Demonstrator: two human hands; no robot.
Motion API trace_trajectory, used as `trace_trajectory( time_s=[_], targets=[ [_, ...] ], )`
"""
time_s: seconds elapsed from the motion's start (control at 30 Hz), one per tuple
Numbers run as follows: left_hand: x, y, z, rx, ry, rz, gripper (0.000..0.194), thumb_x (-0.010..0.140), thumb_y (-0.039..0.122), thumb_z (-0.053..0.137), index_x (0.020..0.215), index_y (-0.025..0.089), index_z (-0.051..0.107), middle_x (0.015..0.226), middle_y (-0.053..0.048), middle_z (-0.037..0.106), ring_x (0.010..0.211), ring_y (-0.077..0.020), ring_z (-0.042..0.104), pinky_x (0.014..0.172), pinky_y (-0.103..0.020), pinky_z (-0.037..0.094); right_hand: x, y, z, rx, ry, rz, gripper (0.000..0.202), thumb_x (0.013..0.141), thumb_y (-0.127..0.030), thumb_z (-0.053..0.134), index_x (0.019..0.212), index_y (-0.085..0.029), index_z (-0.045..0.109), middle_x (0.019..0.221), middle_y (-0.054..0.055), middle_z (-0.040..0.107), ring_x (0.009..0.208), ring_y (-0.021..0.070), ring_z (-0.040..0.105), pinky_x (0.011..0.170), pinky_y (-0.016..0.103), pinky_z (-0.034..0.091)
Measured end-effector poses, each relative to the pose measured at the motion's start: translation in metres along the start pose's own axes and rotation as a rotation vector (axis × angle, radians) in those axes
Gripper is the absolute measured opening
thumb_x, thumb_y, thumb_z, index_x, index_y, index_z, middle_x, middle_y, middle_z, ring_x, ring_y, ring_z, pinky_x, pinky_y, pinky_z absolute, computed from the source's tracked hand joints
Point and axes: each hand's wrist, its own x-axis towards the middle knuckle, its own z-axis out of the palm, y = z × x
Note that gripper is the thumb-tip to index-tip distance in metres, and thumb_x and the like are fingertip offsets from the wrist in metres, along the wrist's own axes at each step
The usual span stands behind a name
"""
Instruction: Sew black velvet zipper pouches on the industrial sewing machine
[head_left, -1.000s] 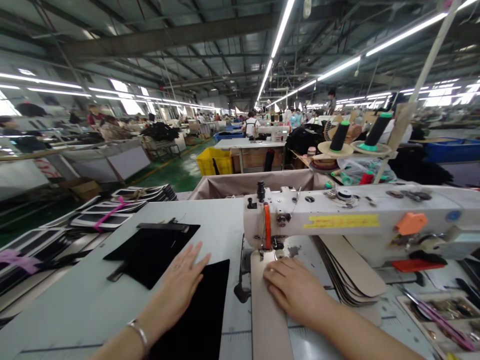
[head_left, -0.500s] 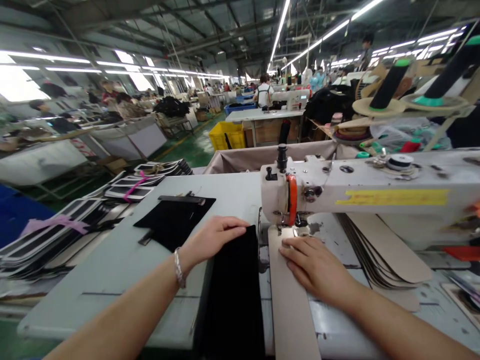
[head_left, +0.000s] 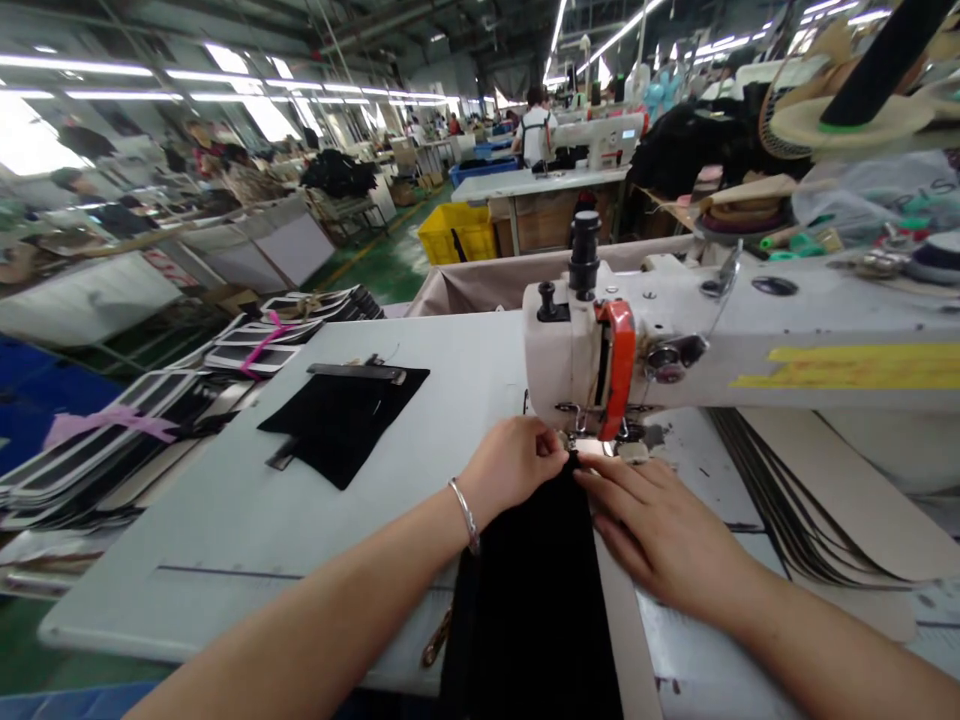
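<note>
A long black fabric strip (head_left: 544,600) runs from the sewing machine's needle area toward me, lying over a beige strip (head_left: 634,630) that shows along its right side. My left hand (head_left: 517,462) pinches the far end of the black strip, just left of the presser foot. On the right, my right hand (head_left: 660,520) rests with spread fingers, its fingertips on the strips' far end just below the foot. The sewing machine (head_left: 697,330) has an orange guard (head_left: 616,370) above the needle area.
Black pieces with metal-coloured strips (head_left: 349,420) lie on the table (head_left: 247,530) at left. Stacked panels with pink ties (head_left: 142,440) lie beyond its left edge. Beige panels (head_left: 847,490) are fanned under the machine arm. Behind stands a yellow crate (head_left: 457,233); a person (head_left: 535,135) is farther back.
My left hand has moved right with the black strip, which now covers much of the beige strip at the needle area. The view has moved closer to the machine.
</note>
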Motion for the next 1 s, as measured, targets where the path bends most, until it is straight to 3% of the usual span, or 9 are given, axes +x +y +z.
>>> trace_trajectory(
  time_s=[0.3,0.63,0.73,0.83,0.9,1.0],
  targets=[
    [0.000,0.009,-0.001,0.108,0.062,-0.029,0.023,0.086,0.022,0.065,0.064,0.014,0.066,0.058,-0.002,0.063,0.058,-0.0136,0.055,0.057,-0.025,0.032,0.001,0.000,-0.001,-0.006,-0.020,0.009,0.049,0.099,-0.025,0.049,0.148,-0.020,0.049,0.151,0.012,0.054,0.127,0.0298,0.057,0.100,0.052,0.050],
    [0.006,0.000,0.001,0.149,0.053,0.058,0.011,0.091,0.019,0.064,0.086,0.014,0.072,0.083,-0.005,0.074,0.077,-0.0197,0.068,0.071,-0.028,0.048,0.001,0.004,0.000,0.001,-0.050,-0.001,0.047,0.100,-0.027,0.049,0.147,-0.021,0.051,0.150,0.011,0.054,0.128,0.0301,0.056,0.102,0.052,0.049],
    [-0.023,0.003,0.001,0.260,0.128,0.184,0.014,0.097,0.022,0.062,0.105,0.014,0.071,0.107,-0.010,0.073,0.099,-0.0233,0.068,0.092,-0.037,0.052,0.001,0.006,-0.005,0.021,-0.063,-0.032,0.045,0.101,-0.025,0.049,0.145,-0.022,0.052,0.148,0.010,0.057,0.130,0.0286,0.055,0.104,0.052,0.049],
    [-0.080,0.010,0.004,0.284,0.023,0.512,0.020,0.103,0.028,0.056,0.110,0.018,0.071,0.123,-0.009,0.070,0.116,-0.0222,0.063,0.107,-0.041,0.049,-0.002,0.006,-0.011,0.048,-0.082,-0.065,0.046,0.100,-0.021,0.049,0.145,-0.024,0.053,0.148,0.008,0.057,0.134,0.0266,0.052,0.108,0.052,0.047],
    [-0.120,0.014,0.008,0.259,-0.066,0.679,0.024,0.103,0.032,0.057,0.117,0.017,0.069,0.126,-0.008,0.069,0.120,-0.0214,0.061,0.110,-0.040,0.049,-0.006,0.005,-0.015,0.058,-0.106,-0.073,0.045,0.100,-0.022,0.049,0.145,-0.026,0.054,0.148,0.006,0.057,0.135,0.0257,0.052,0.111,0.053,0.046],
    [-0.157,0.014,0.016,0.275,-0.063,0.746,0.027,0.102,0.019,0.056,0.127,0.013,0.065,0.126,-0.010,0.070,0.119,-0.0203,0.062,0.107,-0.035,0.052,-0.013,0.001,-0.019,0.067,-0.127,-0.067,0.043,0.102,-0.029,0.050,0.145,-0.028,0.054,0.149,0.004,0.057,0.135,0.0263,0.052,0.112,0.054,0.044]
  ],
)
